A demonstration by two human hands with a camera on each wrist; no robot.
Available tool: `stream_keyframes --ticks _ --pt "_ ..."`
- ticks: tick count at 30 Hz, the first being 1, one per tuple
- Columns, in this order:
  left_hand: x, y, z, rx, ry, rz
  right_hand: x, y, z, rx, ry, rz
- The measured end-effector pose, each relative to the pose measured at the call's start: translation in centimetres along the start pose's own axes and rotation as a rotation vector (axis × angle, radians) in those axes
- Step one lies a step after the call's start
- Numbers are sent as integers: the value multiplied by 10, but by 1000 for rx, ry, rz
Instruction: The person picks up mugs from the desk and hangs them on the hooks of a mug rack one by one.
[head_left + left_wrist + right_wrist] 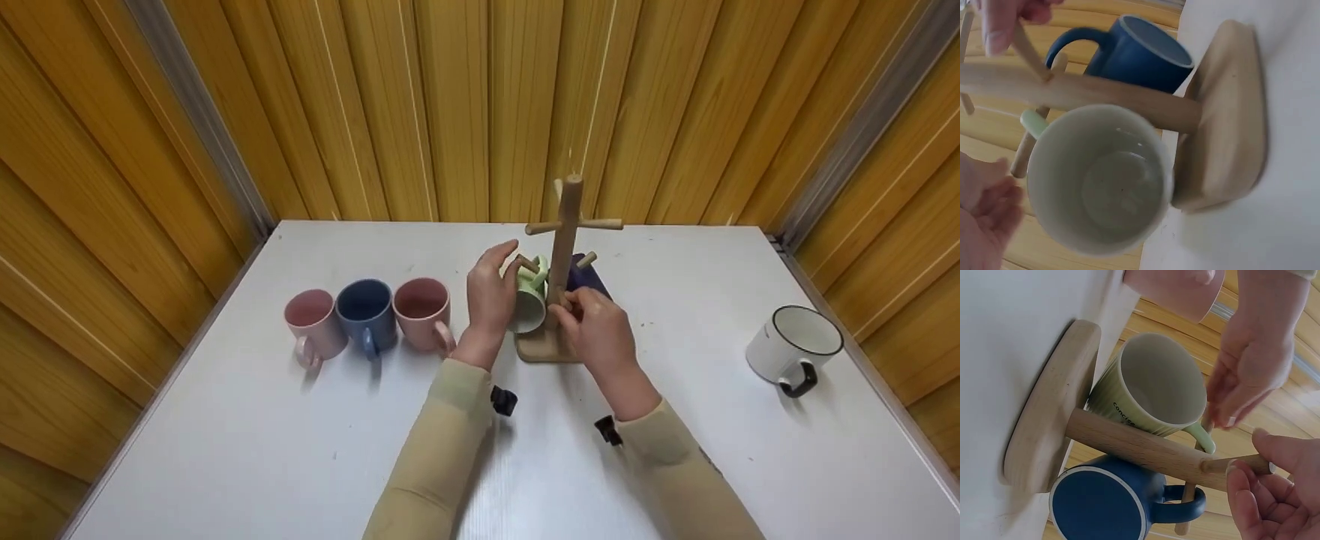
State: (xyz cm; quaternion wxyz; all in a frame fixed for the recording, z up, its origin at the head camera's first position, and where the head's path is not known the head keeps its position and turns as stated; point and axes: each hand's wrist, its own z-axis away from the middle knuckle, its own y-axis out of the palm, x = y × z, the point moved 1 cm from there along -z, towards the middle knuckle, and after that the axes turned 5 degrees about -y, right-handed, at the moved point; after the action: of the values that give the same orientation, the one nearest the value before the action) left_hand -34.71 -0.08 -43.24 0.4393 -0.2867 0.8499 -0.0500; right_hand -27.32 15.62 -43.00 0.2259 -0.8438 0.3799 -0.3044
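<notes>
A wooden mug tree (564, 259) stands upright on the table, with a light green mug (1100, 180) hanging by its handle from a left peg. Across the post, a dark blue mug (1100, 503) hangs from another peg. My left hand (489, 294) is beside the green mug, fingers extended near the end of its peg; whether they touch it I cannot tell. With thumb and fingers, my right hand (606, 330) pinches a bare lower peg (1247, 464) that points toward me. The post partly hides the dark blue mug in the head view.
Left of the tree, a pink mug (313, 319), a blue mug (366, 315) and another pink mug (421, 311) stand in a row on the white table (262, 450). A white mug with a black handle (787, 345) stands far right. Wood-panelled walls (450, 112) enclose the table.
</notes>
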Motion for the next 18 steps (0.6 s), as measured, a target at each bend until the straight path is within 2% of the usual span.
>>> stream_keyframes --ticks 2,4,6,10,14,18 --pt "-4 1 15 -31 114 83 0 0 0 -9 -8 -1" --pt "-8 3 28 5 181 171 -1 0 0 -2 -13 2" --pt "-10 7 38 62 217 211 -1 -3 0 25 -9 4" --pt "-7 16 49 145 230 192 -4 -10 -3 146 54 -34" --pt "0 21 53 163 240 185 -10 -20 -6 296 129 -144" --pt "4 25 56 163 275 211 -23 -30 -11 405 153 -239"
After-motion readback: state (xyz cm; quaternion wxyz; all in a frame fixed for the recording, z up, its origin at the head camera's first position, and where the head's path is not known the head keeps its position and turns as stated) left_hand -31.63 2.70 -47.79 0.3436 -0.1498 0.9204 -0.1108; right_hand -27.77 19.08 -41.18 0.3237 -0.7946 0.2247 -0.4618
